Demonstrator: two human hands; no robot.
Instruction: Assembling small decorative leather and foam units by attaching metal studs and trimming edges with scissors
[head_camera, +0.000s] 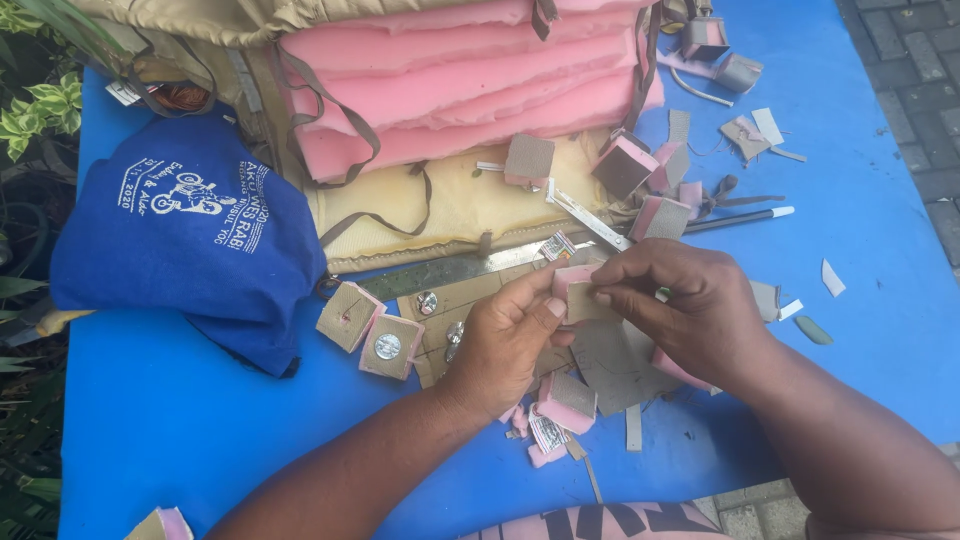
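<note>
Nearest me, loose pink foam scraps (560, 412) lie on the blue table (180, 430). Just above them my left hand (505, 340) and right hand (690, 300) meet over the middle of the table, both pinching one small foam square (575, 295), pink with a tan fabric face; thumbs and fingertips are closed on its edges. Left of my hands sit two finished squares (370, 332), one carrying a metal stud. Behind them a steel ruler (450, 272) lies flat. Farther left rests a blue cloth bag (190, 235), and farthest back a stack of pink foam sheets (460, 80).
</note>
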